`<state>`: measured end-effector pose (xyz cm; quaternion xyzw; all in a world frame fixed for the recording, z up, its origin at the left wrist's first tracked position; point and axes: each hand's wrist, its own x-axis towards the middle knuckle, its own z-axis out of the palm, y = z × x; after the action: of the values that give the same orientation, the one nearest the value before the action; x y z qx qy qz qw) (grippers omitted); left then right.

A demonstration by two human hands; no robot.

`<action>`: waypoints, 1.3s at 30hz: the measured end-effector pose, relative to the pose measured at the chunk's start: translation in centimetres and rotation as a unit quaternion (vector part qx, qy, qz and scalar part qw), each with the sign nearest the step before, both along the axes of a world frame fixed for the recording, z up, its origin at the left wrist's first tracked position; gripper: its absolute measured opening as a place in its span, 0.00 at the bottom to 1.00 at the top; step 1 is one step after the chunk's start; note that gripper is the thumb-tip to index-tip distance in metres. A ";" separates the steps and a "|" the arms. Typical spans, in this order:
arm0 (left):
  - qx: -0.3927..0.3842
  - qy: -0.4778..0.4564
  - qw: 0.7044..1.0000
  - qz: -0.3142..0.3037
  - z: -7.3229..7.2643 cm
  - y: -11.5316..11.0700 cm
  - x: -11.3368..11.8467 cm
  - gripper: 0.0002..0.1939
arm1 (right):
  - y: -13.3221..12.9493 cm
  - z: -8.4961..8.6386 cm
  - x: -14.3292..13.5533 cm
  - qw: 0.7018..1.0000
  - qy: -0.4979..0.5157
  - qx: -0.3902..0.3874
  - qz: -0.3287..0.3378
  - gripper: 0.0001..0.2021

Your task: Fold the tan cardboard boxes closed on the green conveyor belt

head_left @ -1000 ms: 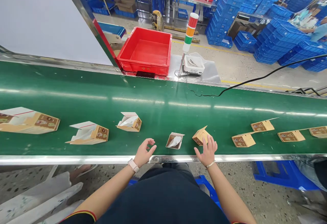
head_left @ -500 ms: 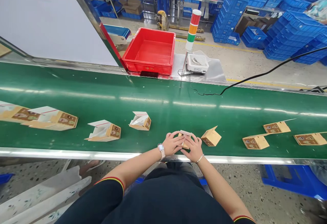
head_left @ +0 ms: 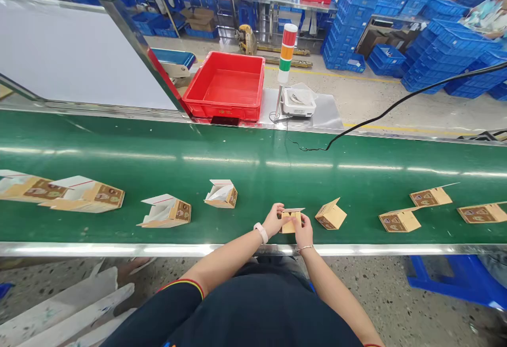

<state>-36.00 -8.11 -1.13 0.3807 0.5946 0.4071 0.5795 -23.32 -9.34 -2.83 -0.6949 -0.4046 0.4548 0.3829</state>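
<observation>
Between my two hands a small tan carton [head_left: 292, 225] stands on the green conveyor belt [head_left: 245, 175], its top flap partly raised. My left hand [head_left: 274, 221] grips the carton's left side, fingers at its upper edge. On the other side my right hand [head_left: 303, 232] holds it, with a finger reaching over the front top edge. Just right of my hands lies another tan carton [head_left: 331, 215] with a flap up. To the left sits an open carton [head_left: 222, 195] with white material inside.
More open cartons [head_left: 168, 212] lie along the belt at left, and closed-sided cartons [head_left: 400, 220] at right. Beyond the belt are a red bin [head_left: 225, 109], a signal light [head_left: 285, 54] and a white scale [head_left: 299, 105]. A black cable [head_left: 380, 112] trails onto the belt.
My hands have spread from over the carton's top to its two sides, uncovering its tan face and flap. The view has shifted slightly.
</observation>
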 end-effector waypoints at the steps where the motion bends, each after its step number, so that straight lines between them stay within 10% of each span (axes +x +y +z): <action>1: -0.035 -0.022 0.999 -0.019 0.1 0.4 0.5 0.18 | 0.2 -0.1 0.2 1.000 0.009 -0.003 -0.009 0.23; 5: -0.066 -0.039 0.997 -0.033 0.4 1.5 2.4 0.12 | 0.5 -0.3 1.3 0.998 -0.042 0.030 -0.024 0.23; 9: -0.028 -0.027 0.999 0.008 0.0 -0.8 1.0 0.15 | -1.2 1.3 2.7 0.951 -0.208 0.223 -0.049 0.27; 13: 0.036 0.071 0.989 0.123 -1.7 -5.5 -5.5 0.13 | -3.9 3.8 1.1 0.875 -0.244 0.403 0.116 0.35; 17: 0.057 0.208 0.928 0.304 -2.0 -7.0 -13.5 0.28 | -2.8 3.8 -3.6 0.852 -0.183 0.382 0.309 0.34; 25: 0.273 0.387 0.875 -0.098 -0.1 -0.6 -17.7 0.30 | 8.2 1.9 -9.8 0.791 -0.264 0.349 0.428 0.34; 33: 0.281 0.451 0.837 -0.127 0.1 0.5 -13.4 0.21 | 11.5 6.0 -9.9 0.673 -0.372 0.235 0.595 0.18; 39: 0.237 0.450 0.856 -0.091 1.0 1.8 -10.4 0.15 | 11.2 3.7 -7.2 0.709 -0.270 0.328 0.563 0.12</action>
<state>-46.45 -6.29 -0.15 0.7004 0.6386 0.2658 0.1758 -30.56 1.89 0.88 -0.2623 -0.9304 0.2180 0.1345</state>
